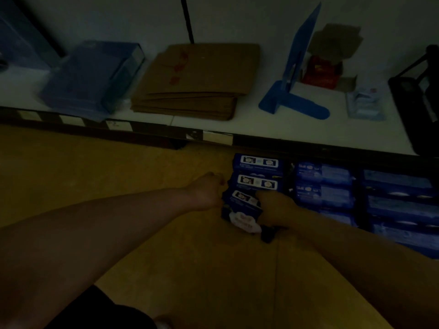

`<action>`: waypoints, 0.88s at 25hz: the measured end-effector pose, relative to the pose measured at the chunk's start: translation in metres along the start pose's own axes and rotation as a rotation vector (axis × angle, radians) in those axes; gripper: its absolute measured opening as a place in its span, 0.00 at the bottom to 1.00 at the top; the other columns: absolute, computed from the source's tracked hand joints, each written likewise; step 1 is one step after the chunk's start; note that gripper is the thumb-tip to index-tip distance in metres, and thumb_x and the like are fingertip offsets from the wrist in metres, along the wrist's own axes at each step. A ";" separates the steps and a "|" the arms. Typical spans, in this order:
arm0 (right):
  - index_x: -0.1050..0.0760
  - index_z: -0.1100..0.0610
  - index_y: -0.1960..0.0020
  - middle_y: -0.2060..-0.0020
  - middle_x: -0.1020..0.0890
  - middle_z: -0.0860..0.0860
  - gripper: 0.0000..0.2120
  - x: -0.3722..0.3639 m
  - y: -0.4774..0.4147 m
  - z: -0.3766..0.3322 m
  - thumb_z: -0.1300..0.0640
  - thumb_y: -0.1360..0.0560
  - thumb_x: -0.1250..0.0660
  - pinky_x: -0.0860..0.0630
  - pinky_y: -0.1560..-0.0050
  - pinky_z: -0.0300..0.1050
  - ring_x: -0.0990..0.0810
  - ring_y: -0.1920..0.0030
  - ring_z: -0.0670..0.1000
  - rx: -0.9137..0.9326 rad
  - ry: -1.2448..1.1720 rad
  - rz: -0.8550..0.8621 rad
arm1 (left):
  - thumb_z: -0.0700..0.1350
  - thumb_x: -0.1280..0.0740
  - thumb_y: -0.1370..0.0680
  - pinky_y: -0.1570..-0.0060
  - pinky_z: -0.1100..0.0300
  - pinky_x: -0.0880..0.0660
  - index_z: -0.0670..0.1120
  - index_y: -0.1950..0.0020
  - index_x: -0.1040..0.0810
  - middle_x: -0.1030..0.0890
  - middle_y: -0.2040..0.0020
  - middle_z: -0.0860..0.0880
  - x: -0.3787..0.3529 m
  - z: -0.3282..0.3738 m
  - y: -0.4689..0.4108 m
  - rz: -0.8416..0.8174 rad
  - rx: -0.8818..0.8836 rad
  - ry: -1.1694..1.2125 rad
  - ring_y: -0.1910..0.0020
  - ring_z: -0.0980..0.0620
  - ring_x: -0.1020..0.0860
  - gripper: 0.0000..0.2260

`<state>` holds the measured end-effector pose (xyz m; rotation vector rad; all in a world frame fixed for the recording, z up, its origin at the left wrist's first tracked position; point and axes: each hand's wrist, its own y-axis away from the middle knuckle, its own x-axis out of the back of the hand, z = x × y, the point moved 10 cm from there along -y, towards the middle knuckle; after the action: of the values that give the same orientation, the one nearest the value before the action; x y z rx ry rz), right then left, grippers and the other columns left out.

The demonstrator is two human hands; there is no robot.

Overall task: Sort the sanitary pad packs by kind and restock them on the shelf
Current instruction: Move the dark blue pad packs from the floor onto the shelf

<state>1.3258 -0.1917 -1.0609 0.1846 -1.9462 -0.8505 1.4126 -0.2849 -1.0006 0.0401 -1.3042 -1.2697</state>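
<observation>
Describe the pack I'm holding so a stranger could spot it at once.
Under the white shelf lie three columns of blue packs. The dark blue pack is nearest you in the leftmost column. Unlike the two behind it, it sits tilted, held between the left hand and right hand.

Dim, underexposed, tinged yellow-green. Brightest on the white shelf (249, 125) beyond the grip; murky at the grip itself, print on the held pack (242, 207) barely legible. Soft and smeared throughout, lines bowed toward the edges.
</observation>
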 end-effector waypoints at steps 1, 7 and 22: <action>0.33 0.60 0.34 0.40 0.26 0.57 0.28 0.011 0.005 0.000 0.54 0.30 0.27 0.24 0.44 0.47 0.26 0.42 0.54 0.003 -0.115 -0.009 | 0.45 0.30 0.26 0.35 0.58 0.34 0.43 0.26 0.44 0.39 0.28 0.43 -0.001 -0.003 0.001 -0.020 0.015 0.013 0.32 0.46 0.35 0.34; 0.27 0.56 0.37 0.43 0.26 0.49 0.27 0.102 0.058 0.011 0.62 0.34 0.25 0.27 0.48 0.35 0.27 0.42 0.48 0.017 -0.841 0.082 | 0.45 0.24 0.32 0.35 0.62 0.35 0.47 0.24 0.53 0.40 0.26 0.48 0.009 -0.003 0.009 -0.081 -0.060 0.421 0.32 0.54 0.36 0.47; 0.30 0.48 0.40 0.48 0.25 0.41 0.24 0.220 0.168 0.018 0.63 0.33 0.29 0.24 0.60 0.27 0.23 0.54 0.33 -0.027 -1.357 0.685 | 0.41 0.31 0.35 0.48 0.55 0.21 0.45 0.40 0.26 0.18 0.45 0.45 0.090 0.069 0.087 -0.044 -0.108 1.527 0.45 0.46 0.20 0.23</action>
<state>1.2325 -0.1589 -0.8015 -1.3261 -2.8719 -0.5113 1.3977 -0.2720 -0.8587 0.7966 0.0922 -0.9037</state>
